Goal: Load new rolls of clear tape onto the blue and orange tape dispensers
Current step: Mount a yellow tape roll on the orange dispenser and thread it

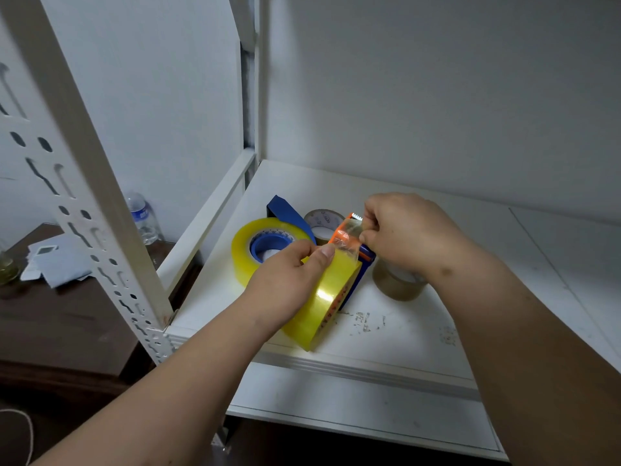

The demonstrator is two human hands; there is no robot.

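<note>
Fingertips [364,237] of the right hand [403,230] pinched the free end of clear film [347,238] across the orange plastic tape dispenser [339,234], presumably to seat it on the cutter. The left hand [289,274] gripped the yellowish clear tape roll [327,297] mounted there, steadying it above the white shelf [403,324]; the blue dispenser [285,213] lay behind, roll loaded.

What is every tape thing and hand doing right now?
Orange dispenser: held up, tape end pulled over it.
Held tape roll: mounted on it, gripped.
Blue dispenser: lying on shelf, roll loaded.
Brown tape rolls: lying flat.
Left hand: gripping roll.
Right hand: pinching tape end.
</note>
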